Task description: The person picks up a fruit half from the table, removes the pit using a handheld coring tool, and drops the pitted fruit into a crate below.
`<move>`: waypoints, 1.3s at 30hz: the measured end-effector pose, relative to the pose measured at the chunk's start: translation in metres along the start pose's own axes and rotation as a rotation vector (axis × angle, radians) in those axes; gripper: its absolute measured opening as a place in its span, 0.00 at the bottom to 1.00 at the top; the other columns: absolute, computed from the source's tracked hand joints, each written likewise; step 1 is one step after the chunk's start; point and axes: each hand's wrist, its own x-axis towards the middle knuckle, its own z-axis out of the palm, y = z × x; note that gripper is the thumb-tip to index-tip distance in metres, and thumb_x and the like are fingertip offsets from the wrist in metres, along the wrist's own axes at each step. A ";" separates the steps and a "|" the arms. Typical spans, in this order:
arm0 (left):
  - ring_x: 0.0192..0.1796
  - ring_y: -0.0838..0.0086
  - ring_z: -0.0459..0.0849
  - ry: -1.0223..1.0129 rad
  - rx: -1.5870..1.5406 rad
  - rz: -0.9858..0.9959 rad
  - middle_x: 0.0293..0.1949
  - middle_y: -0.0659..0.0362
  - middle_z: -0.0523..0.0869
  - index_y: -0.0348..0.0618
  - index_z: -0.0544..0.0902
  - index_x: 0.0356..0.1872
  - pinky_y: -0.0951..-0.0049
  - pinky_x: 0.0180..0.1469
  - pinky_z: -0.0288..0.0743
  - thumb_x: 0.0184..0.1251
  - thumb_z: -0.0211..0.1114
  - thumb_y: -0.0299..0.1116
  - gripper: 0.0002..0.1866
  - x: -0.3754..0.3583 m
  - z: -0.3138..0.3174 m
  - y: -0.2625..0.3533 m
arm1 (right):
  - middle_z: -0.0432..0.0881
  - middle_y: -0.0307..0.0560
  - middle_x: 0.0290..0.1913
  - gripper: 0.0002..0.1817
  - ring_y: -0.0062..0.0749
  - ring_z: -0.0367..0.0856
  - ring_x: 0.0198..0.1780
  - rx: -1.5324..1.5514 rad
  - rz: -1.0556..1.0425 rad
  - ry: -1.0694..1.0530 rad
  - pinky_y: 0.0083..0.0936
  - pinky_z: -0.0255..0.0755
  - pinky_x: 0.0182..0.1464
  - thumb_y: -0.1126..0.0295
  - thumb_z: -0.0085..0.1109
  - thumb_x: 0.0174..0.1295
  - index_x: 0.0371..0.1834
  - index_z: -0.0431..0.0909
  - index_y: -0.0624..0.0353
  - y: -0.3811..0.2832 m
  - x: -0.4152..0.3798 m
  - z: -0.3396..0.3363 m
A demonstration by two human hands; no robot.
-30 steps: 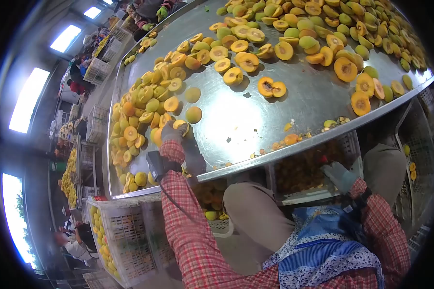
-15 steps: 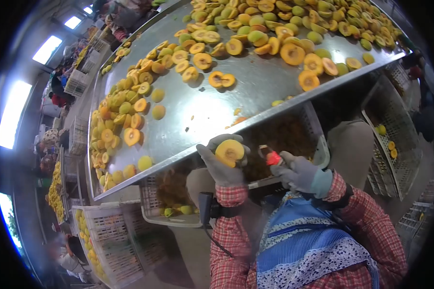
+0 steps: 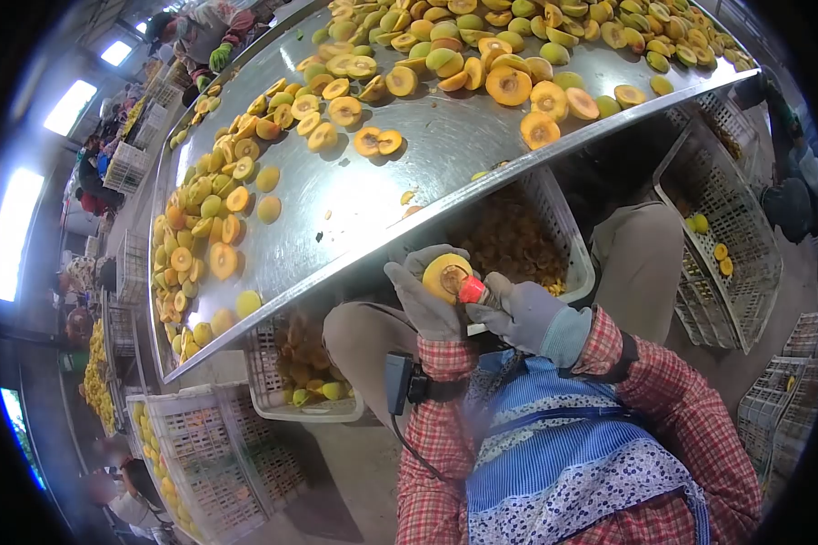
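Note:
My left hand [image 3: 425, 304], in a grey glove, is closed around a halved yellow peach [image 3: 444, 275], its cut face turned towards my right hand. My gloved right hand [image 3: 525, 315] grips a small pitting tool [image 3: 471, 290] with a red section near its tip. The tool's end meets the middle of the cut face, and its metal tip is hidden there. Both hands are over my lap, just below the near edge of the metal table [image 3: 336, 218]. Halved peaches [image 3: 509, 85] lie spread and heaped on that table.
Beneath the table edge is a crate [image 3: 568, 241] with brownish scraps. A second crate [image 3: 359, 407] holds scraps and green-yellow fruit. Stacked crates stand at left [image 3: 200, 445] and right [image 3: 754, 291]. A co-worker in green gloves [image 3: 220, 57] is across the table.
My right hand has moved left, bringing the pitting tool from apart onto the peach half's cut face. The view has shifted slightly, and a co-worker shows more at the upper left.

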 end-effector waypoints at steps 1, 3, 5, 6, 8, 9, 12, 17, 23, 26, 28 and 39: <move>0.25 0.71 0.79 -0.001 0.000 -0.002 0.26 0.51 0.81 0.34 0.74 0.31 0.77 0.30 0.76 0.66 0.26 0.62 0.38 -0.001 0.002 0.000 | 0.77 0.61 0.29 0.21 0.57 0.75 0.34 -0.004 -0.021 0.022 0.41 0.67 0.36 0.52 0.46 0.62 0.44 0.64 0.61 0.005 0.002 0.004; 0.25 0.72 0.79 0.048 -0.007 0.017 0.25 0.52 0.81 0.34 0.75 0.30 0.77 0.30 0.76 0.68 0.26 0.59 0.37 -0.004 0.007 0.000 | 0.77 0.61 0.30 0.21 0.57 0.75 0.35 -0.008 -0.036 0.044 0.41 0.67 0.36 0.53 0.47 0.62 0.45 0.64 0.61 0.009 0.004 0.008; 0.26 0.72 0.79 0.089 0.088 0.069 0.25 0.53 0.81 0.35 0.75 0.29 0.78 0.31 0.75 0.68 0.26 0.58 0.37 -0.004 0.010 -0.004 | 0.77 0.61 0.31 0.20 0.56 0.76 0.35 -0.005 -0.033 0.062 0.41 0.68 0.37 0.54 0.47 0.62 0.45 0.64 0.61 0.010 0.006 0.010; 0.26 0.73 0.79 0.129 0.184 0.123 0.25 0.54 0.81 0.35 0.76 0.28 0.78 0.31 0.75 0.69 0.26 0.57 0.37 -0.004 0.010 -0.005 | 0.77 0.61 0.31 0.20 0.56 0.76 0.35 -0.005 -0.032 0.062 0.41 0.68 0.37 0.54 0.47 0.62 0.45 0.64 0.61 0.013 0.008 0.011; 0.26 0.73 0.79 0.116 0.221 0.133 0.25 0.54 0.81 0.35 0.76 0.27 0.78 0.32 0.75 0.69 0.25 0.56 0.37 -0.001 0.004 -0.012 | 0.77 0.60 0.31 0.19 0.55 0.76 0.35 -0.012 -0.066 0.040 0.40 0.68 0.37 0.55 0.48 0.62 0.45 0.65 0.61 0.021 0.012 0.015; 0.26 0.72 0.79 0.102 0.256 0.148 0.25 0.55 0.81 0.35 0.77 0.27 0.78 0.33 0.74 0.70 0.25 0.56 0.37 0.000 0.003 -0.012 | 0.77 0.60 0.31 0.19 0.55 0.76 0.35 -0.013 -0.065 0.040 0.40 0.68 0.37 0.55 0.48 0.62 0.45 0.65 0.61 0.018 0.012 0.011; 0.27 0.71 0.79 -0.034 0.359 0.149 0.25 0.54 0.80 0.35 0.77 0.27 0.77 0.35 0.74 0.69 0.25 0.58 0.38 0.007 -0.003 -0.007 | 0.78 0.59 0.33 0.19 0.55 0.76 0.35 0.105 0.063 -0.150 0.39 0.68 0.37 0.56 0.48 0.62 0.44 0.65 0.61 0.003 0.009 -0.006; 0.28 0.69 0.79 -0.354 0.050 -0.065 0.26 0.51 0.80 0.33 0.76 0.29 0.75 0.35 0.75 0.68 0.28 0.58 0.37 0.019 -0.003 0.009 | 0.68 0.37 0.20 0.15 0.21 0.66 0.19 0.666 0.227 -0.310 0.19 0.61 0.22 0.57 0.48 0.64 0.43 0.66 0.57 0.006 0.013 -0.010; 0.28 0.58 0.79 0.042 0.038 0.384 0.26 0.47 0.77 0.34 0.74 0.31 0.63 0.35 0.76 0.70 0.33 0.51 0.29 0.009 0.010 -0.017 | 0.66 0.31 0.21 0.14 0.15 0.62 0.19 0.729 0.308 -0.355 0.16 0.60 0.21 0.59 0.48 0.64 0.44 0.67 0.57 -0.003 0.014 -0.013; 0.26 0.58 0.79 0.073 -0.028 0.146 0.24 0.47 0.77 0.35 0.71 0.25 0.63 0.32 0.76 0.70 0.34 0.49 0.28 0.008 0.006 -0.013 | 0.73 0.37 0.26 0.14 0.23 0.69 0.23 0.342 0.150 -0.280 0.22 0.67 0.29 0.59 0.49 0.63 0.44 0.67 0.58 0.005 0.017 -0.010; 0.24 0.58 0.78 -0.020 -0.088 0.101 0.22 0.46 0.77 0.36 0.70 0.21 0.65 0.30 0.76 0.71 0.34 0.47 0.27 0.009 0.007 -0.010 | 0.74 0.41 0.29 0.15 0.27 0.71 0.26 0.251 0.099 -0.242 0.24 0.68 0.34 0.59 0.49 0.63 0.44 0.68 0.58 0.014 0.018 -0.005; 0.23 0.63 0.80 -0.151 0.107 0.361 0.22 0.43 0.80 0.34 0.73 0.20 0.70 0.28 0.75 0.71 0.34 0.47 0.29 0.022 -0.006 -0.029 | 0.78 0.54 0.33 0.16 0.44 0.76 0.37 0.487 0.159 -0.297 0.30 0.68 0.42 0.59 0.50 0.61 0.43 0.69 0.61 0.017 0.025 -0.002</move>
